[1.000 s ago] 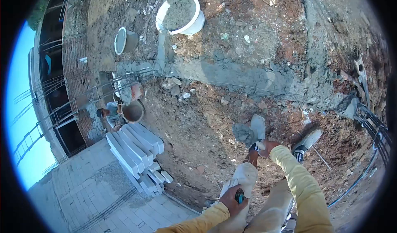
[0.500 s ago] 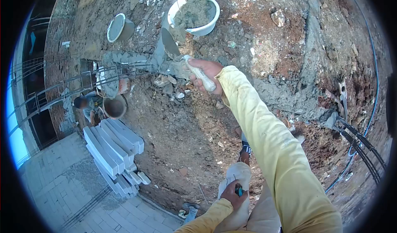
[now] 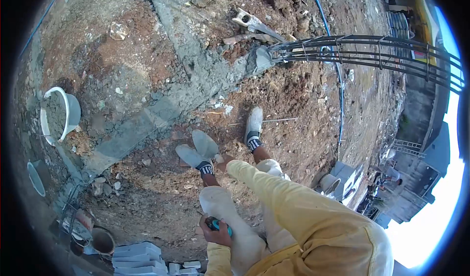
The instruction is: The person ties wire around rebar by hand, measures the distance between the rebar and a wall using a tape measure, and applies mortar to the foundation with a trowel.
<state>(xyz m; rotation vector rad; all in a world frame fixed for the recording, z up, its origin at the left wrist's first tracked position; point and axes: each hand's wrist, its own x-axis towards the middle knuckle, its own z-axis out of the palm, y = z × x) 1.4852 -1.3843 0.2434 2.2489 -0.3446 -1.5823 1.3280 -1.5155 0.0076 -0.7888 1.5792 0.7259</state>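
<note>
My right hand (image 3: pixel 223 161) shows only in part beyond its yellow sleeve. It is closed on a trowel, whose grey blade (image 3: pixel 204 144) hangs over my shoe (image 3: pixel 190 155); the handle is hidden. Against my thigh rests my left hand (image 3: pixel 215 232), its fingers wrapped round a small black-and-teal object (image 3: pixel 219 225) whose kind I cannot make out. A band of grey mortar (image 3: pixel 147 126) runs along the ground past my feet.
Left are a white tub of mortar (image 3: pixel 74 113) and a smaller bucket (image 3: pixel 37 178). Pale blocks (image 3: pixel 139 259) are stacked at the lower left. A rebar cage (image 3: pixel 362 48) reaches right from the mortar, crossing a blue hose (image 3: pixel 340 104). A person (image 3: pixel 391 174) is far right.
My view has swung right. My right hand, with the trowel, has gone from beside the mortar tub to near my feet. The left hand stays on my thigh with its object.
</note>
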